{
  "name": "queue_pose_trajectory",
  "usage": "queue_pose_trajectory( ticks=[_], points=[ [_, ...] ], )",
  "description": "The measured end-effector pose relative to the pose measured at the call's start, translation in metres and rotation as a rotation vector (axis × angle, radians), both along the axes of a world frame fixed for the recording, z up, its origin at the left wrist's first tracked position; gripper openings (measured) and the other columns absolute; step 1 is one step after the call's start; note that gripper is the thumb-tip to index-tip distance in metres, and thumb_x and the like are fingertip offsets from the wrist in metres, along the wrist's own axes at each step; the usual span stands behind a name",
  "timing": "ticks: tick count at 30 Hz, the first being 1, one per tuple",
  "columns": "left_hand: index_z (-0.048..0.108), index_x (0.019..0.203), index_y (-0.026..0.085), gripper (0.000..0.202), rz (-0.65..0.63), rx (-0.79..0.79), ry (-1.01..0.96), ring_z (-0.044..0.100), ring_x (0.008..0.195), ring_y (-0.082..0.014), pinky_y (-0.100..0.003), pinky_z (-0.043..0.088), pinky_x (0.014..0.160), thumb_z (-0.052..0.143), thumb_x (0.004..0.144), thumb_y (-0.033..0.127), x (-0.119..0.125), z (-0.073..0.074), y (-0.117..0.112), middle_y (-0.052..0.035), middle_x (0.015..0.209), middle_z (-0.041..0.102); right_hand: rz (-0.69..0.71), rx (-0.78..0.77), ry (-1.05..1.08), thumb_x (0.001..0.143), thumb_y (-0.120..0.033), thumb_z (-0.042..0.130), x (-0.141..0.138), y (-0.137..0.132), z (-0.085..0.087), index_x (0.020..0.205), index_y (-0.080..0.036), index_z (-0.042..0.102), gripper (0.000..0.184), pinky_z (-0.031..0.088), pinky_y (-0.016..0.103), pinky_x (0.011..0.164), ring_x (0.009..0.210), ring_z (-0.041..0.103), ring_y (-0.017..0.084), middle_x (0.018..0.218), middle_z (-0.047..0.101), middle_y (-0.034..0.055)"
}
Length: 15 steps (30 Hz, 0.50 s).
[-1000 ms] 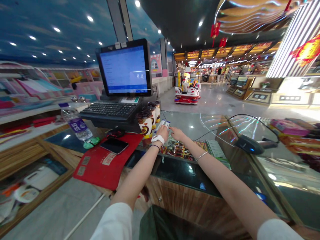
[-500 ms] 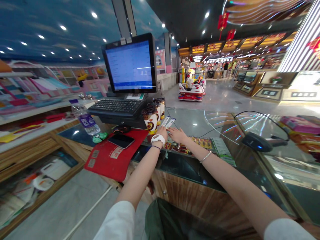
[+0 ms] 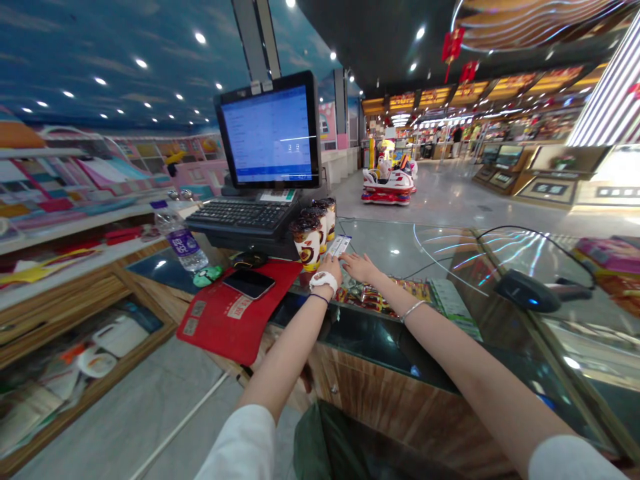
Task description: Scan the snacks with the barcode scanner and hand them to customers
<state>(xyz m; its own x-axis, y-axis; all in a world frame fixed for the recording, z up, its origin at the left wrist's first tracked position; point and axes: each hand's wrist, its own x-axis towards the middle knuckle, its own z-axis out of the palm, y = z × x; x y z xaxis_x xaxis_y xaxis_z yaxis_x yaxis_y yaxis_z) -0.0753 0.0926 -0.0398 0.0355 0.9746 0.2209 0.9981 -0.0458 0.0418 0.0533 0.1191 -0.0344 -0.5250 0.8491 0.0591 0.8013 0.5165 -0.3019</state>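
Both my arms reach across a glass counter (image 3: 400, 250). My left hand (image 3: 331, 265), with a white watch on its wrist, rests by a row of paper cups (image 3: 309, 242) and touches small white-and-blue cards (image 3: 339, 245) lying on the glass. My right hand (image 3: 359, 266) lies beside it, fingers stretched towards the same cards. How my left fingers are set I cannot make out.
A till monitor (image 3: 270, 133) and keyboard (image 3: 240, 217) stand behind the cups. On a red mat (image 3: 220, 320) lies a phone (image 3: 249, 283). A water bottle (image 3: 180, 237) is at the left, a barcode scanner (image 3: 525, 291) on the glass at the right. Snack packets (image 3: 370, 297) show under the glass.
The view has shifted a little. The cards, spread apart half a second ago, now lie together under my fingers.
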Motion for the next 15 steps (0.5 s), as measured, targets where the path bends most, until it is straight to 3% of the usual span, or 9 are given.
queue_pose_trajectory(
  ticks=[8, 15],
  points=[
    [0.048, 0.134, -0.002, 0.045, -0.005, 0.012, 0.049, 0.044, 0.139, -0.0247, -0.033, 0.036, 0.115, 0.036, 0.09, 0.002, -0.0002, -0.0031, 0.0022, -0.0261, 0.145, 0.048, 0.017, 0.018, -0.019, 0.102, -0.028, 0.029, -0.0038, 0.0041, -0.0033, 0.151, -0.029, 0.035, 0.05, 0.019, 0.063, 0.119, 0.149, 0.029, 0.03, 0.162, 0.031, -0.0003],
    [0.046, 0.14, 0.002, 0.052, -0.045, 0.04, 0.073, 0.04, 0.142, -0.0269, -0.043, 0.032, 0.119, 0.036, 0.089, 0.004, -0.002, -0.0034, 0.0043, -0.0239, 0.145, 0.05, 0.009, 0.064, 0.003, 0.102, -0.025, 0.03, 0.0005, -0.0024, -0.0019, 0.153, -0.03, 0.034, 0.051, 0.02, 0.059, 0.12, 0.149, 0.028, 0.027, 0.162, 0.031, 0.0002]
  ],
)
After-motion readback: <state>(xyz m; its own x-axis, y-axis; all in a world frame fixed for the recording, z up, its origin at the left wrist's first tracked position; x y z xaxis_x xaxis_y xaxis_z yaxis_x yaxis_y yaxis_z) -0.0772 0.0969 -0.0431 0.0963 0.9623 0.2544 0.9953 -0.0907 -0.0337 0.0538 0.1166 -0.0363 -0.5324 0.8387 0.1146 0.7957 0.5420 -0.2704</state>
